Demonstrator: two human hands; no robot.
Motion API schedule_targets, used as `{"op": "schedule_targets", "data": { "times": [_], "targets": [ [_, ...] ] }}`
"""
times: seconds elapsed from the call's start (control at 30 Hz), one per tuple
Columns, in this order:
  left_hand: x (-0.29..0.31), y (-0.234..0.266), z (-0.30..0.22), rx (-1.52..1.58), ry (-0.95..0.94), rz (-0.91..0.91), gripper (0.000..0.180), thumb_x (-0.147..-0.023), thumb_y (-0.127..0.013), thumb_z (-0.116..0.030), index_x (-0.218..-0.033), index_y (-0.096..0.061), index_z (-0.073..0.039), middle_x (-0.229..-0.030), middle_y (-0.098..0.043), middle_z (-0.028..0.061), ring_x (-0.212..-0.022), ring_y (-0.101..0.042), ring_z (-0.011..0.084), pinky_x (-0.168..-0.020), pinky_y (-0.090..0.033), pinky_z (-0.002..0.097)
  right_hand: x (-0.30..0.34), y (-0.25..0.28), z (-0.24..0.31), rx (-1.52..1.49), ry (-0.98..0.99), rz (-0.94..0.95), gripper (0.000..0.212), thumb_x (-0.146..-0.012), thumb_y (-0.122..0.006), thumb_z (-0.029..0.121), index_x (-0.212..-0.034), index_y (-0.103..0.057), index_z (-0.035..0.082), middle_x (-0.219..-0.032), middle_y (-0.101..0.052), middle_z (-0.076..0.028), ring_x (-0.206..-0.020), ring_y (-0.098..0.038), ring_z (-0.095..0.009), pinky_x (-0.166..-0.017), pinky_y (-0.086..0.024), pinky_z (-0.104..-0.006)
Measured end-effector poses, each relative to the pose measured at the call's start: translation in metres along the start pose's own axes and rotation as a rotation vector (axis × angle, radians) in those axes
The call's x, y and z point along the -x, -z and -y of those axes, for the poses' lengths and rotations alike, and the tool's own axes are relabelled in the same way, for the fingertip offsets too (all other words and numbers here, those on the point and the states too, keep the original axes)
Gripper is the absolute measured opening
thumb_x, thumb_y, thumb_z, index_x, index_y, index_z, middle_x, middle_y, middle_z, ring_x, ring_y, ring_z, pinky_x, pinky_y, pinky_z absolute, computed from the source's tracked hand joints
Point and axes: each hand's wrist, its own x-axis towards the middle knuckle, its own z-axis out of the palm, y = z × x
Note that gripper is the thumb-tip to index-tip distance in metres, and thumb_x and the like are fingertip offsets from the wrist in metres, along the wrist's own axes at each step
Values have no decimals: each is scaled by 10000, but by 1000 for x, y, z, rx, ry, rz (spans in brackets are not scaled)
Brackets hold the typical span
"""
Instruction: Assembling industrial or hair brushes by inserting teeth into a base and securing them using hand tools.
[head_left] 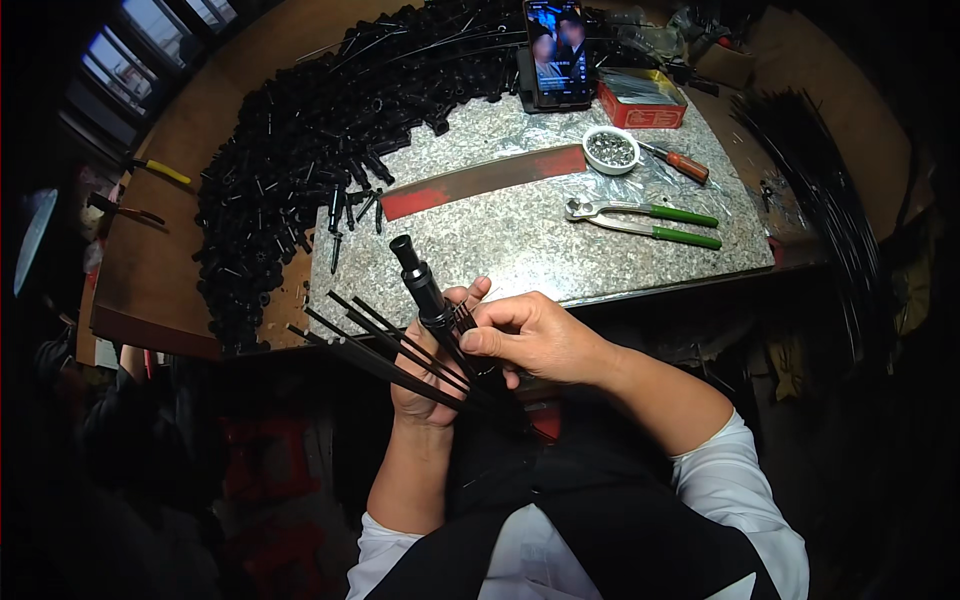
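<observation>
My left hand (416, 385) is closed around a black umbrella frame (424, 290) from below, over my lap and just off the table's front edge. Its ringed tubular end tilts up toward the table, and several thin black ribs (375, 352) fan out to the left. With thumb and forefinger, my right hand (540, 340) pinches at the rib ends beside the collar of the tube. Whatever small piece may sit between those fingertips is hidden. The lower part of the frame is lost against my dark apron.
A speckled stone slab (480, 245) bears green-handled pincers (650, 220), a flat metal bar (490, 180), a white cup (611, 152) of metal bits, a screwdriver (685, 166), a red box (642, 108) and a phone (557, 55). Black plastic parts (270, 180) heap at left; black rods (830, 210) hang right.
</observation>
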Motion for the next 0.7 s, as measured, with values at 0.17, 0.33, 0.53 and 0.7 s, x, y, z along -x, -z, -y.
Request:
{"op": "schedule_targets", "data": {
  "times": [0.17,0.33,0.53,0.7],
  "targets": [
    [4,8,-3,-57,-1,-111,343,-927,-519,-205,-1151,-530,55,-1231,-522,184,-1276,-408,340,-991,-450,456,-1,-2,-1,-16,28,10,303,-918,-595,244,-701,-538,41,-676,-538,21,-501,-514,-48,-461,-408,-190],
    [2,8,-3,-32,-12,-112,346,-834,-661,-189,-1095,-582,23,-1194,-551,115,-1338,-311,340,-1073,-348,483,-4,-2,-2,-40,38,3,317,-911,-606,251,-676,-509,62,-656,-525,19,-498,-509,-51,-456,-392,-189],
    [2,10,-6,-60,-2,-143,319,-810,-694,-188,-1060,-609,-9,-1190,-553,104,-1339,-310,337,-1081,-336,491,-9,-3,-3,-25,37,20,326,-911,-608,254,-665,-502,68,-615,-498,24,-484,-504,-51,-448,-374,-189],
    [4,12,-9,-24,-20,-114,331,-835,-662,-177,-1095,-590,15,-1201,-550,129,-1332,-326,332,-1078,-340,488,-15,-4,-7,-25,43,52,329,-911,-606,262,-665,-507,68,-606,-489,30,-482,-505,-51,-445,-370,-190]
  ]
}}
